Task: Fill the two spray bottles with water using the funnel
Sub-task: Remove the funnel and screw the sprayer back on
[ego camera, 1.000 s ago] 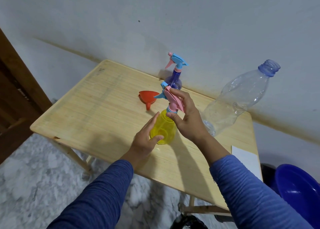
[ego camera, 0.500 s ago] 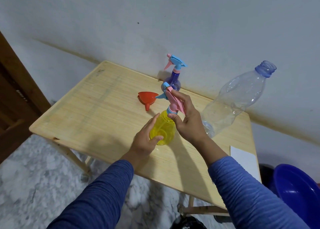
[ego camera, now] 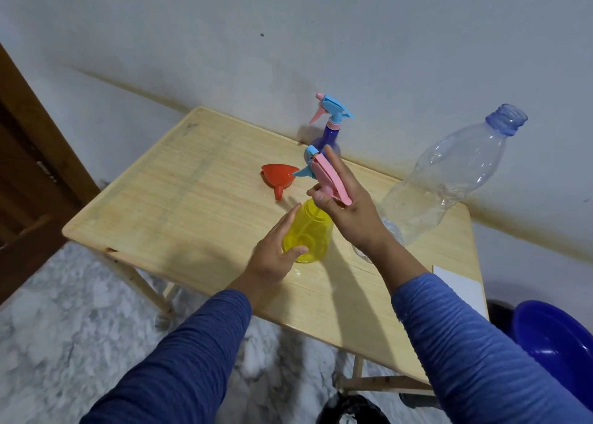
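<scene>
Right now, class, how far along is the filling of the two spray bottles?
Done: the spray head looks lifted off the yellow bottle. In hand: the right hand grips that head while the left hand steadies the bottle. Left: the purple bottle is capped, the funnel lies on the table, and the yellow bottle shows no water.

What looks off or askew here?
Little. The spray head, held in the right hand, sits tilted above the yellow bottle, apparently unscrewed. The funnel lies on its side. No clear spill.
</scene>
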A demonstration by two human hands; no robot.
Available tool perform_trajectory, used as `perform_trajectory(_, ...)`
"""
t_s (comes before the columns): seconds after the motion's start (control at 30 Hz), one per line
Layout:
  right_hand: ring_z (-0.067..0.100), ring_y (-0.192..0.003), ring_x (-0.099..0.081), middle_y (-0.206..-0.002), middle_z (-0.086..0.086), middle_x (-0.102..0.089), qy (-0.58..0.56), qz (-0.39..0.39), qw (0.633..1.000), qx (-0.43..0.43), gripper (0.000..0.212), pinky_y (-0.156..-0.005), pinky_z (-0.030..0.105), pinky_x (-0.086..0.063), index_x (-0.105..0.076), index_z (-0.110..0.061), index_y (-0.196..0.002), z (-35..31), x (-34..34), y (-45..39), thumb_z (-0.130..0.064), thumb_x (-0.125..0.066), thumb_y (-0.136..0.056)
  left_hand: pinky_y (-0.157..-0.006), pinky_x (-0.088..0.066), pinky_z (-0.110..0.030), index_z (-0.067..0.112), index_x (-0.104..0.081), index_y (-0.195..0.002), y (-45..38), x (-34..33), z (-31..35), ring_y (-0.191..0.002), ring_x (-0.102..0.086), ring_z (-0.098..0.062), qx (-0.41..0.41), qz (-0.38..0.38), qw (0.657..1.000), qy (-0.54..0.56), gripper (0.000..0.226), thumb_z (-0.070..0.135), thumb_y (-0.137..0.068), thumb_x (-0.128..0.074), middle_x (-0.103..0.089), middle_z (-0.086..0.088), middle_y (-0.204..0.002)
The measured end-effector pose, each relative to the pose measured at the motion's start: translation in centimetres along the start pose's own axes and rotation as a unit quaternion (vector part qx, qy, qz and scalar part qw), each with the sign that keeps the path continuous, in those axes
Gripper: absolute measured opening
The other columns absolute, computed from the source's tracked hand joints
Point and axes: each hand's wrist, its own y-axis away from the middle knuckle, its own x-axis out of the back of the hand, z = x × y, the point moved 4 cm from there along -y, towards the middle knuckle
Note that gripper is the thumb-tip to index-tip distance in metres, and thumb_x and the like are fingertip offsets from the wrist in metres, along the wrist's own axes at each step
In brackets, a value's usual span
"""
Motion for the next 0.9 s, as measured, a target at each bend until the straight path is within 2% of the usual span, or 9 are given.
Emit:
perform_trajectory(0.17,-0.006,-0.119,-0.050,-0.137,-0.026,-0.042,-0.003,0.017,1.000,-0.011,0.064,-0.105,0.041,-0.044,-0.026,-0.057,-0.133,-0.3,0.2,-0.1,-0.033,-0.063,-0.087,-0.105,-0.025,-0.018,0.060,-0.017,-0.132,0.6,0.8,0.4,-0.132,-0.027,0.008,0.000,-0.026,0.999,-0.023,0.073,0.043,-0.080,-0.065,-0.028,0.029,-0.142)
perform_trajectory(0.27,0.002,-0.127,-0.047,-0.139,-0.021,-0.046,-0.040,0.053,0.998,-0.015,0.063,-0.102,0.044,-0.047,-0.032,-0.053,-0.135,-0.7,0.3,-0.4,-0.036,-0.066,-0.085,-0.106,-0.022,-0.017,0.050,-0.023,-0.140,1.6,2.3,-0.1,-0.133,-0.023,0.008,0.024,-0.010,0.999,-0.045,0.077,0.052,-0.073,-0.061,-0.027,0.029,-0.143)
perform_trajectory(0.3,0.007,-0.124,-0.050,-0.139,-0.017,-0.048,-0.049,0.066,0.996,-0.018,0.059,-0.096,0.043,-0.050,-0.034,-0.052,-0.135,-0.9,0.2,-0.5,-0.038,-0.064,-0.086,-0.108,-0.021,-0.019,0.046,-0.025,-0.142,2.0,3.1,-0.5,-0.136,-0.022,0.004,0.037,0.009,0.997,-0.060,0.076,0.052,-0.074,-0.058,-0.028,0.025,-0.145)
perform_trajectory(0.37,0.010,-0.107,-0.057,-0.131,-0.011,-0.053,-0.072,0.088,0.993,-0.029,0.047,-0.077,0.028,-0.055,-0.041,-0.046,-0.133,-1.5,0.1,-1.0,-0.038,-0.058,-0.091,-0.111,-0.021,-0.026,0.034,-0.031,-0.145,2.5,5.1,-1.6,-0.143,-0.019,-0.010,0.060,0.059,0.990,-0.117,0.073,0.050,-0.077,-0.052,-0.030,0.012,-0.151)
perform_trajectory(0.43,0.007,-0.097,-0.058,-0.120,-0.016,-0.055,-0.093,0.094,0.990,-0.041,0.033,-0.068,0.020,-0.053,-0.048,-0.040,-0.128,-2.1,-0.3,-1.4,-0.033,-0.050,-0.096,-0.114,-0.020,-0.039,0.027,-0.028,-0.148,3.1,7.4,-3.1,-0.146,-0.013,-0.020,0.101,0.097,0.963,-0.232,0.072,0.051,-0.084,-0.050,-0.024,0.000,-0.156)
perform_trajectory(0.53,0.006,-0.098,-0.059,-0.115,-0.023,-0.057,-0.118,0.084,0.988,-0.052,0.025,-0.087,0.032,-0.053,-0.051,-0.047,-0.118,-2.7,-1.2,-1.9,-0.034,-0.046,-0.098,-0.116,-0.010,-0.048,0.028,-0.010,-0.151,4.8,11.1,-5.7,-0.146,0.005,-0.026,0.237,0.116,0.898,-0.351,0.076,0.052,-0.090,-0.048,0.002,-0.006,-0.160)
perform_trajectory(0.67,0.015,-0.120,-0.056,-0.130,-0.006,-0.058,-0.175,0.042,0.978,-0.101,0.031,-0.101,0.051,-0.045,-0.054,-0.045,-0.123,-1.5,-2.7,-2.4,-0.043,-0.050,-0.092,-0.117,0.002,-0.046,0.017,0.006,-0.151,6.6,14.7,-7.1,-0.144,0.017,-0.031,0.331,0.114,0.872,-0.344,0.096,0.067,-0.085,-0.043,0.017,-0.013,-0.157)
perform_trajectory(0.77,0.021,-0.116,-0.060,-0.129,0.005,-0.061,-0.287,-0.002,0.945,-0.160,0.029,-0.100,0.047,-0.046,-0.057,-0.040,-0.122,-0.3,-4.1,-2.7,-0.037,-0.054,-0.093,-0.116,0.005,-0.046,0.014,0.014,-0.150,6.5,15.1,-7.3,-0.143,0.020,-0.033,0.351,0.060,0.856,-0.374,0.105,0.073,-0.082,-0.041,0.023,-0.015,-0.155)
perform_trajectory(0.9,0.032,-0.097,-0.069,-0.111,0.020,-0.068,-0.399,-0.063,0.875,-0.266,0.035,-0.069,0.038,-0.059,-0.050,-0.026,-0.131,0.8,-6.8,-1.8,-0.023,-0.051,-0.096,-0.116,0.004,-0.046,0.013,0.017,-0.148,6.3,15.2,-7.3,-0.142,0.022,-0.035,0.360,0.029,0.850,-0.384,0.112,0.074,-0.079,-0.045,0.026,-0.016,-0.154)
